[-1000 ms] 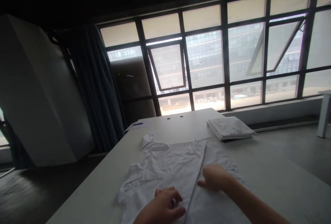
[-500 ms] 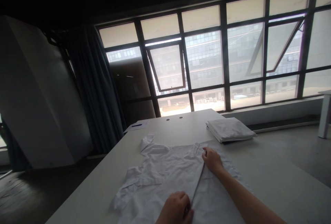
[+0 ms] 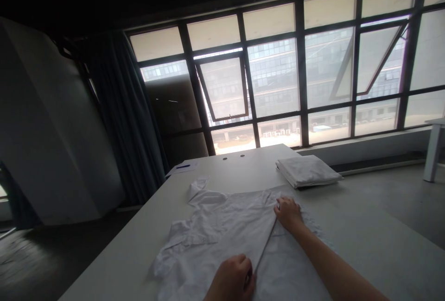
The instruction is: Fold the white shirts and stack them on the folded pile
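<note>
A white garment, seemingly a shirt (image 3: 222, 227), is spread over the near part of the white table (image 3: 114, 250), with wrinkled sleeves on its left side. Along it runs a straight edge from the near middle up to the right. My left hand (image 3: 234, 278) is closed on the near end of that edge, fingers curled. Farther off, my right hand (image 3: 289, 213) grips the cloth at the edge's far end, its fingers bent and pressed together. The part of the shirt closest to me is cut off by the frame.
A folded stack of white cloth (image 3: 308, 171) sits at the table's right side. Paper (image 3: 187, 167) with a blue pen (image 3: 183, 166) lies at the far left corner. Beyond are windows (image 3: 274, 78), some tilted out, and a dark blue curtain (image 3: 132, 125). Another white table (image 3: 434, 148) stands far right.
My right hand has shifted slightly to the right with the cloth, and my left hand slightly left. The shirt's edge looks pulled a little straighter. The view has tilted slightly.
</note>
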A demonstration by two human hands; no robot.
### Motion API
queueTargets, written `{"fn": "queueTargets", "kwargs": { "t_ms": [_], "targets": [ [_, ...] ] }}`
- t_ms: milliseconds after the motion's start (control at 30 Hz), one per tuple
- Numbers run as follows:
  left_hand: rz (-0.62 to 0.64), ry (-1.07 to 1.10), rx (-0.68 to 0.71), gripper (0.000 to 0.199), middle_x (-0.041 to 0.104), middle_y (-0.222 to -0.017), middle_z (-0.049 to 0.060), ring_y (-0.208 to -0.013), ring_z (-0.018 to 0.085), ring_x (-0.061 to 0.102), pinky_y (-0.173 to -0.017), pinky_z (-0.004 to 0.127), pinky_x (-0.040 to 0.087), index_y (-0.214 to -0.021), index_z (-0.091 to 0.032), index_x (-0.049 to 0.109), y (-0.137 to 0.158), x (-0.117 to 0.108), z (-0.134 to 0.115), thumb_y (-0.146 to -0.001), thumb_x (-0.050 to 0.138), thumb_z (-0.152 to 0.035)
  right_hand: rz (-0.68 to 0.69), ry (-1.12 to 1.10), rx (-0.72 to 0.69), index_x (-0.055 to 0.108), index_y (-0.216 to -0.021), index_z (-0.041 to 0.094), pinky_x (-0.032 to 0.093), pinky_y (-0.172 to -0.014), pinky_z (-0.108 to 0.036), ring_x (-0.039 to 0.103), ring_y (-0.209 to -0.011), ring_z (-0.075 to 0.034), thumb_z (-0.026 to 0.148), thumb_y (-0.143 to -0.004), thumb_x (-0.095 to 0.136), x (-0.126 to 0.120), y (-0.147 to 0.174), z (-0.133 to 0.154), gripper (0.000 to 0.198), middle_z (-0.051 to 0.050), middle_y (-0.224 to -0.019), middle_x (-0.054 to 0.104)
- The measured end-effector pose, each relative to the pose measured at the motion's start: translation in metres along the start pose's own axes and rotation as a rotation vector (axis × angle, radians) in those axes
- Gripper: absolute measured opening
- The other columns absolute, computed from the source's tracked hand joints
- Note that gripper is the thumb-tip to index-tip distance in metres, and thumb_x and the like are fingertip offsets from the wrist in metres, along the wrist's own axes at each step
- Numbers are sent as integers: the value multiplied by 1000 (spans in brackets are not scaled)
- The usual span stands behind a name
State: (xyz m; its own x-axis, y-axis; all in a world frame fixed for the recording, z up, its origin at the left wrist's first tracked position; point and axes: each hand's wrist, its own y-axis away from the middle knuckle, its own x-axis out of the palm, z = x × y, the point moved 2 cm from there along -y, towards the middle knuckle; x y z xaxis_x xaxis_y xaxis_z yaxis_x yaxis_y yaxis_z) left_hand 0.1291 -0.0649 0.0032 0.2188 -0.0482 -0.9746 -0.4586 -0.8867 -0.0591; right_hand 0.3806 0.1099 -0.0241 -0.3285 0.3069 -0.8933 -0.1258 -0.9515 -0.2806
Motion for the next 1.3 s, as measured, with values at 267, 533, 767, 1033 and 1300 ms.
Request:
{"fn": "queueTargets", "kwargs": {
  "t_ms": [267, 533, 767, 1033, 1300],
  "targets": [
    [-42, 48, 36, 12, 70, -89, 4, -83, 18, 65, -77, 27, 49, -86, -24, 67, 1, -4, 4, -89, 55, -23, -25, 46, 47, 69, -127, 21, 41, -98, -40, 56, -119, -28, 33, -96, 42, -6, 2, -1, 42, -13, -132, 64],
    [-57, 100, 110, 27, 67, -129, 7, -119, 25, 60, -108, 41, 46, -117, -31, 68, -1, 5, 12, -100, 46, -28, -12, 70, -36, 59, -142, 20, 29, -114, -48, 36, -145, -35, 32, -93, 47, -7, 5, 7, 52, -16, -161, 39],
    [180, 61, 103, 77, 13, -171, 6, -156, 41, 14, -125, 68, 14, -162, -38, 24, 3, 15, 36, -96, 50, -69, 303, 13, -331, 43, -157, 25, 9, -125, -54, 21, -156, -32, 59, -97, 43, 10, 10, 19, 69, -10, -167, 32],
    [109, -13, 81, 67, 19, -168, -1, -154, 36, 26, -125, 60, 27, -159, -47, 23, 43, 9, 94, -99, 44, -68, 369, 41, -302, 35, -160, 25, 3, -125, -57, 14, -158, -32, 63, -98, 36, 20, 7, 16, 73, -10, -170, 23],
    [-20, -176, -235, 63, 25, -165, -3, -153, 32, 30, -125, 55, 30, -156, -44, 28, 120, -9, 189, -100, 45, -67, 330, 7, -331, 41, -158, 23, 7, -125, -55, 18, -157, -31, 52, -100, 39, 15, 10, 14, 65, -11, -167, 30]
  ]
}}
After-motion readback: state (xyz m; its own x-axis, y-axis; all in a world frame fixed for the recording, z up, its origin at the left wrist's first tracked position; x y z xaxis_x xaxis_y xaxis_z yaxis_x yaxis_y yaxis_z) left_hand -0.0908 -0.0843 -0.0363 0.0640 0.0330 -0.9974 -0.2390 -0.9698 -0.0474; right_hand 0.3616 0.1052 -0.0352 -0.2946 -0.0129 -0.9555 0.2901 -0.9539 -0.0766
